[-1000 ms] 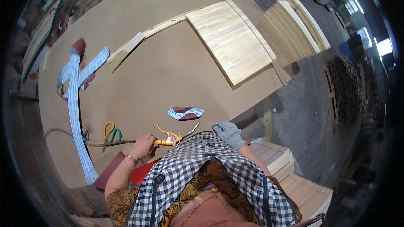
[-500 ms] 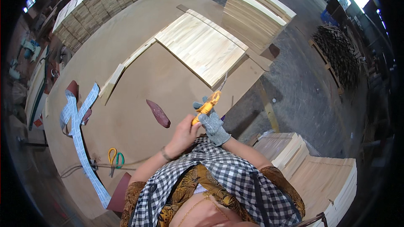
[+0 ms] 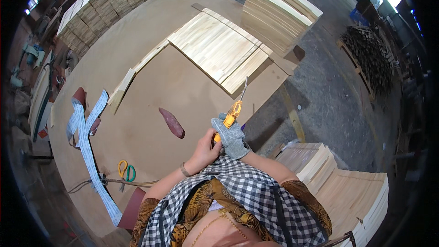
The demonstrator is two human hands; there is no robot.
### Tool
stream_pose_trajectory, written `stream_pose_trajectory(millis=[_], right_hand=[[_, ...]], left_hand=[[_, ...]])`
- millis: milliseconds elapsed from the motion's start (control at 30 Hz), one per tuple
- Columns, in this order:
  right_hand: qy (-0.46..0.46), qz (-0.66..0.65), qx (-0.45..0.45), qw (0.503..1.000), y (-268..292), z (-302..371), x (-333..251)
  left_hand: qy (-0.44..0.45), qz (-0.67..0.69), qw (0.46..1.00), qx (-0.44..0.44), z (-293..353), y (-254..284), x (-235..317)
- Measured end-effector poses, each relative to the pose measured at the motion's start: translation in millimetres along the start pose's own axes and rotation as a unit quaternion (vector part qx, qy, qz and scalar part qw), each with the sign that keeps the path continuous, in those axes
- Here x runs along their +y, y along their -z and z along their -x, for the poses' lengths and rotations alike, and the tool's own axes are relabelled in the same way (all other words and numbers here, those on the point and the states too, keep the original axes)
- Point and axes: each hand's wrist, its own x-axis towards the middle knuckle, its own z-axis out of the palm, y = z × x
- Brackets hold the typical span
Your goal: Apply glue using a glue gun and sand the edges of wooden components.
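In the middle, close to my apron, my gloved right hand [image 3: 231, 137] is wrapped round a yellow air blow gun [image 3: 233, 113] with a thin metal nozzle. The nozzle points away from me, toward the near right corner of a pale wooden panel [image 3: 215, 45] lying on the table. My bare left hand [image 3: 205, 150] is closed on the gun's lower yellow end, beside the glove. What joins that end is hidden by my fingers. Left of the hands, a dark red pointed piece [image 3: 172, 123] lies by itself, touched by neither hand.
The brown table [image 3: 146, 151] also bears blue-white printed strips [image 3: 87, 151], scissors [image 3: 127, 171] with yellow and green handles and a dark hose [image 3: 141, 183]. Wood stacks stand at the far left [image 3: 105, 13], far right [image 3: 279, 13] and near right [image 3: 352, 192]. Thin slats [image 3: 132, 74] run left of the panel.
The air gun has tipped more upright and moved slightly right. My right hand's fingers have closed further round it, and my left hand sits lower on it. A dark line now crosses the panel's right end.
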Motion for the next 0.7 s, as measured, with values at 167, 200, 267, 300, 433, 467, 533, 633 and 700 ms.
stream_pose_trajectory(millis=[167, 200, 267, 300, 433, 467, 533, 633, 700], right_hand=[[-0.003, -0.015, -0.021, 1.000, -2, -1, 0], [-0.003, -0.031, -0.043, 0.999, 0, -2, 2], [-0.026, -0.057, -0.021, 0.998, -3, 1, -2], [-0.048, -0.085, 0.003, 0.995, -4, 3, -3], [-0.059, -0.064, -0.002, 0.996, -1, 2, 2], [-0.008, -0.021, -0.020, 1.000, 1, 2, 4], [0.043, 0.024, -0.037, 0.998, 1, 1, 8], [0.090, 0.099, -0.052, 0.990, 2, -8, 19], [0.131, 0.149, -0.088, 0.976, 6, -16, 29]], left_hand=[[-0.022, 0.029, 0.999, 0.006, 2, 5, -10], [-0.008, 0.042, 0.999, -0.009, 3, 6, -11], [0.006, 0.057, 0.998, -0.022, 4, 5, -14], [0.013, 0.067, 0.997, -0.021, 3, 5, -17], [0.031, 0.079, 0.996, -0.023, 4, 6, -18], [0.031, 0.080, 0.996, -0.023, 4, 6, -19], [0.014, 0.092, 0.996, -0.013, 5, 5, -19], [0.023, 0.106, 0.994, 0.001, 8, 8, -12], [0.022, 0.085, 0.996, 0.015, 9, 10, -7]])
